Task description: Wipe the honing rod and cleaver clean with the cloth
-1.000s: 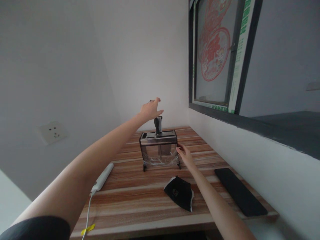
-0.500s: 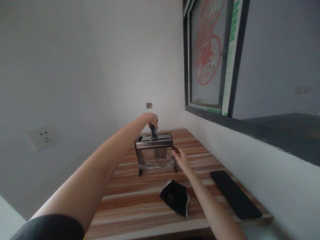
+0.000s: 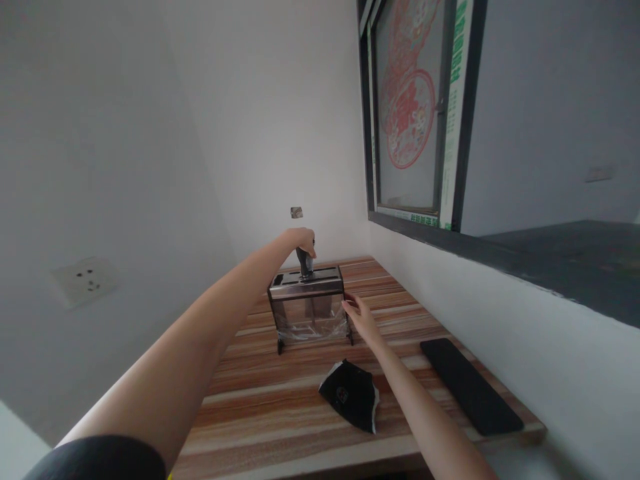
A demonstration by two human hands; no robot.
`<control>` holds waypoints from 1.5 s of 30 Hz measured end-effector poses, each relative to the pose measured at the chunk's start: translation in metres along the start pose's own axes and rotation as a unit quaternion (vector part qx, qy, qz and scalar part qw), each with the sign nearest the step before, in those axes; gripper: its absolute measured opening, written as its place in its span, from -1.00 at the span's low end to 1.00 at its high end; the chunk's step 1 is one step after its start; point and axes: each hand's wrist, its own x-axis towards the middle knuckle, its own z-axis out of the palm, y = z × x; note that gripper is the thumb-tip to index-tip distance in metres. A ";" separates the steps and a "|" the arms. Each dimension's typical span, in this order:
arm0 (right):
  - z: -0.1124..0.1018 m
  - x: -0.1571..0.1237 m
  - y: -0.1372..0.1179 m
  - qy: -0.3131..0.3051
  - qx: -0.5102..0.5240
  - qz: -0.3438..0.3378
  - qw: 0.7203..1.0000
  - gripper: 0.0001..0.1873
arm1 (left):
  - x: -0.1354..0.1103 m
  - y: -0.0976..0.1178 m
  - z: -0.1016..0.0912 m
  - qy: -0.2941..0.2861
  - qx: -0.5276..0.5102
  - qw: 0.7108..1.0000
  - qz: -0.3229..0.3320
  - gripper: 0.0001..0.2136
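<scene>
Seen from the head camera, the left hand (image 3: 301, 240) is stretched out at the end of a long bare arm and closed from above around a dark handle (image 3: 303, 262), which stands upright out of a slot in the metal top of a rack (image 3: 306, 308) with clear walls. The handle's long axis is vertical and sits directly beneath the closed fingers, so that grip and handle are lined up one above the other; whatever the handle is fixed to is hidden inside the rack and cannot be made out. The rack is set toward the far end of a striped wooden table (image 3: 280, 407), close to the corner of the white walls. The right hand (image 3: 361, 320) is held lower and just to the right, its fingers open and laid against the rack's right end, with nothing grasped. Of the two hands, the left is the one on the handle, while the right is touching only the rack's side. Nearer the camera, a black face mask (image 3: 350, 395) is lying on the table between the two arms, well apart from the rack, and a flat black slab (image 3: 470, 385) is resting along the table's right edge beside the wall. A wall socket (image 3: 84, 280) is seen at the left, and a dark-framed window (image 3: 463, 113) with a red paper cutting at upper right.
</scene>
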 end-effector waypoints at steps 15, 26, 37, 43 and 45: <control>0.001 0.001 0.000 0.002 -0.003 -0.002 1.000 -0.56 | -0.003 0.004 -0.031 -0.018 -0.055 0.998 -0.036 -0.69; -0.001 0.001 0.001 -0.012 -0.003 -0.005 1.000 -0.56 | -0.013 -0.011 -0.095 0.008 -0.096 0.992 -0.079 -0.79; 0.000 0.001 0.001 -0.003 -0.002 -0.013 1.000 -0.56 | -0.047 -0.039 -0.155 0.094 -0.101 0.984 -0.113 -0.79; -0.009 0.007 -0.004 0.037 0.003 -0.005 0.999 -0.53 | -0.078 -0.066 -0.176 0.194 -0.062 0.977 -0.066 -0.74; -0.017 0.010 -0.007 0.063 0.012 0.002 0.998 -0.50 | -0.093 -0.078 -0.179 0.227 -0.049 0.971 -0.054 -0.71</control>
